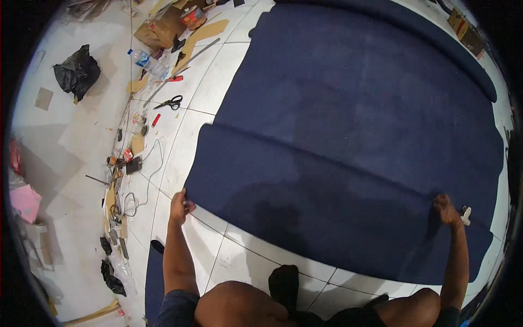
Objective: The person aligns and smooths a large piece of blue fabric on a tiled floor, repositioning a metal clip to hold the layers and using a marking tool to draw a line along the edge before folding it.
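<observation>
A large sheet of dark blue fabric (pixel 338 98) is spread over the tiled floor in front of me. A raised fold or overlapping edge crosses it, slanting down to the right. At the near left corner of the sheet, my left hand (pixel 180 206) is closed on the fabric's edge. My right hand (pixel 447 211) is over the right part of the sheet, fingers curled together at the fold line; the fingertips are partly hidden. Just right of that hand, a small whitish clip-like object (pixel 466 215) lies on the fabric.
At left lie black scissors (pixel 173 102), a red lighter (pixel 156 120), a long metal ruler (pixel 180 72), a water bottle (pixel 148 62), a phone (pixel 133 165) with a cable, and scraps. A cardboard box (pixel 160 31) stands behind. Another dark blue piece (pixel 154 283) lies beside my left arm.
</observation>
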